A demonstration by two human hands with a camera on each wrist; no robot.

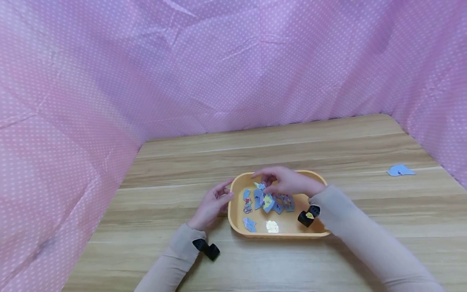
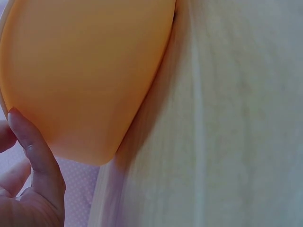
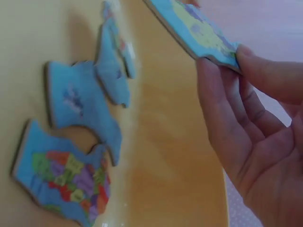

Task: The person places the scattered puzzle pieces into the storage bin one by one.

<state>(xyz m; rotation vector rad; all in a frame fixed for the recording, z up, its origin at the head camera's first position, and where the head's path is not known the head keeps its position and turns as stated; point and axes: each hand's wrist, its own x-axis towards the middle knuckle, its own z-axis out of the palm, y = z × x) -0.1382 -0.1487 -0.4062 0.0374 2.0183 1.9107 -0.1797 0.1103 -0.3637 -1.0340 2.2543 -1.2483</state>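
Observation:
My right hand (image 1: 288, 181) is over the tray and pinches a blue puzzle piece with a yellow patch (image 3: 201, 29) between thumb and fingers. In the right wrist view this piece is tilted and raised above the tray floor. The left hand (image 1: 213, 205) rests against the left end of the yellow-orange tray (image 1: 233, 219), thumb and forefinger meeting its rim from outside. Several flat blue puzzle pieces lie in the tray, one with many-coloured map patches (image 3: 71, 177) and another nearly plain blue (image 3: 78, 97). A further light-blue piece (image 1: 260, 185) shows beside the right fingers.
A lone blue piece (image 1: 400, 170) lies far right on the wooden table (image 1: 175, 170). At the tray's front are another blue piece (image 1: 249, 224) and a pale yellow piece (image 1: 272, 226). Pink dotted cloth (image 1: 233, 65) hangs around the table's back and sides.

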